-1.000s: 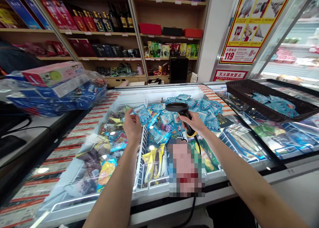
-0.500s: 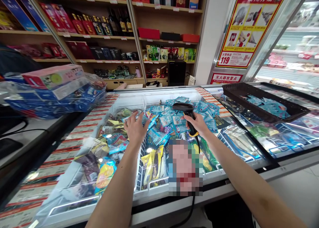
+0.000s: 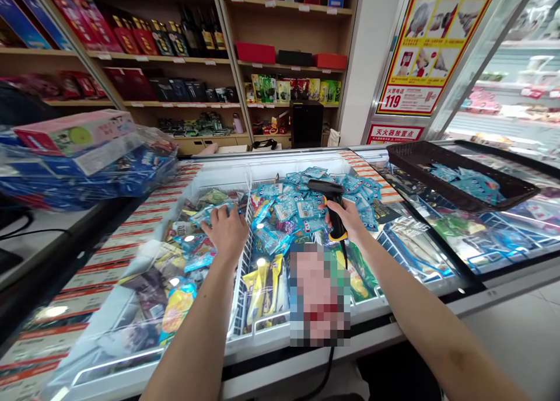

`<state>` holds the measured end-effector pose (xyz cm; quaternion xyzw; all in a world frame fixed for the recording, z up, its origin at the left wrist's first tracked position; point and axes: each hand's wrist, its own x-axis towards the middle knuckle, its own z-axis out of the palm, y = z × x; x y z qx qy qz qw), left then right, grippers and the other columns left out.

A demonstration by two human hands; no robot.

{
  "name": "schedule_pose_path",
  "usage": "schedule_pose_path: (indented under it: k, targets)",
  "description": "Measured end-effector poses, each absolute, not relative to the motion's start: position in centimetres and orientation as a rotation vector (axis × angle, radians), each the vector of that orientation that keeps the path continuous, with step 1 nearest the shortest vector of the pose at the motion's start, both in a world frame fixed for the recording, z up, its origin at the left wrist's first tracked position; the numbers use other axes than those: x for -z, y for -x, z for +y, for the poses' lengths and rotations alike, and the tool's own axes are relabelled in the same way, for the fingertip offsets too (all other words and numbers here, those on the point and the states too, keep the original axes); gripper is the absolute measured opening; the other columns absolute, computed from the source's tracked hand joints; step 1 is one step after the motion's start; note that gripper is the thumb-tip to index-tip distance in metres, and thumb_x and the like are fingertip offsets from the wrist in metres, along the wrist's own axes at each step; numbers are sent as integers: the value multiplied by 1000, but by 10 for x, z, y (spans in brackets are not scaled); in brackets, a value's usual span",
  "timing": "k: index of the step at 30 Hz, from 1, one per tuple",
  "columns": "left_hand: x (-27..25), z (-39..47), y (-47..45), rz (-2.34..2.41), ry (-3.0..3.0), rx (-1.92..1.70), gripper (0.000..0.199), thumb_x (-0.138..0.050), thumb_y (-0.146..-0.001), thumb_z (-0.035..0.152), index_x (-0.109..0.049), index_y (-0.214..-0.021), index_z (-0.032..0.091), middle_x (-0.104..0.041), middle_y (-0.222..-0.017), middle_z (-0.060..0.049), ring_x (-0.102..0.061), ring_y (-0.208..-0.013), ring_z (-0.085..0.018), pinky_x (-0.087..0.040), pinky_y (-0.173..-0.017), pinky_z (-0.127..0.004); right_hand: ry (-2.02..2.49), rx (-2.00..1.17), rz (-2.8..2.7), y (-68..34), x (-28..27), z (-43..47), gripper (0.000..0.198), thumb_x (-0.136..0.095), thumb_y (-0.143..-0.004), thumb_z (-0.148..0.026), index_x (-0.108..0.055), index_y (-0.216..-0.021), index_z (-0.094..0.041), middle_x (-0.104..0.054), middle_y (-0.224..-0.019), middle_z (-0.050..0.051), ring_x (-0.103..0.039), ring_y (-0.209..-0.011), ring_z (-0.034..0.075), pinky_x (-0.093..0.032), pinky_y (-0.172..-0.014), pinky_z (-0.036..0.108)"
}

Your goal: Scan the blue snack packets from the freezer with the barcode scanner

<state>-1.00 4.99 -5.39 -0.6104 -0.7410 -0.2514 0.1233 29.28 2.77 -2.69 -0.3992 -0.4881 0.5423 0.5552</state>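
Scanner (image 3: pixel 336 225) is clamped by its handle in the right hand (image 3: pixel 350 219), presumably leaving its head free above the blue packets (image 3: pixel 286 208) heaped between and beyond both hands. Apart from it, the left hand (image 3: pixel 227 230) spreads its fingers palm-down; whether they touch anything, I cannot tell.

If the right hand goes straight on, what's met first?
Past its black pistol-shaped scanner, the right hand would probably meet the pile of flat, shiny light-blue packets; depth is unclear.

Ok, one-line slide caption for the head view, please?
Right hand gripping a barcode scanner over blue sachets strewn on a glass-topped chest freezer, left hand spread to their left.
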Motion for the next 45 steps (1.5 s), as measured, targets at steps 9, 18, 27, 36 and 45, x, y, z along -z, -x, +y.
schedule_pose_path:
  k: [9, 18, 27, 36, 45]
  targets:
    - [48, 52, -11, -1863, 2103, 886, 42, -36, -93, 34, -52, -129, 21, -49, -140, -12, -33, -138, -25, -7, -114, -55, 960, -1279, -1168, -293, 29, 33, 42, -67, -71, -52, -56, -94, -19, -69, -93, 5, -55, -50, 8, -46, -41, 21]
    - [52, 49, -42, -1741, 2619, 640, 55, -30, -94, 52, -37, -143, 29, -32, -152, -6, -23, -143, -25, -12, -114, -54, 921, -1284, -1217, -294, 30, 34, 40, -66, -74, -51, -57, -96, -18, -68, -94, 6, -55, -50, 8, -46, -41, 21]
    - [55, 55, -37, -1781, 2535, 856, 44, -44, -88, 53, -56, -112, 18, -61, -118, -11, -53, -117, -26, -31, -105, -46, 962, -1301, -1227, -294, 24, 29, 42, -66, -73, -52, -57, -97, -19, -69, -94, 5, -55, -50, 7, -46, -43, 21]
    - [56, 62, -31, -1998, 2408, 1148, 69, -65, -74, 45, -44, -133, 18, -56, -116, -11, -60, -96, -23, -45, -89, -38, 980, -1305, -1235, -294, 22, 27, 42, -66, -72, -53, -58, -96, -19, -69, -94, 6, -55, -51, 8, -47, -43, 21]
    - [63, 68, -21, -2033, 2123, 1800, 48, -54, -82, 44, -48, -119, 15, -63, -107, -10, -61, -95, -20, -48, -84, -34, 966, -1294, -1239, -294, 26, 30, 42, -65, -72, -53, -57, -96, -20, -69, -94, 5, -56, -50, 8, -46, -42, 22]
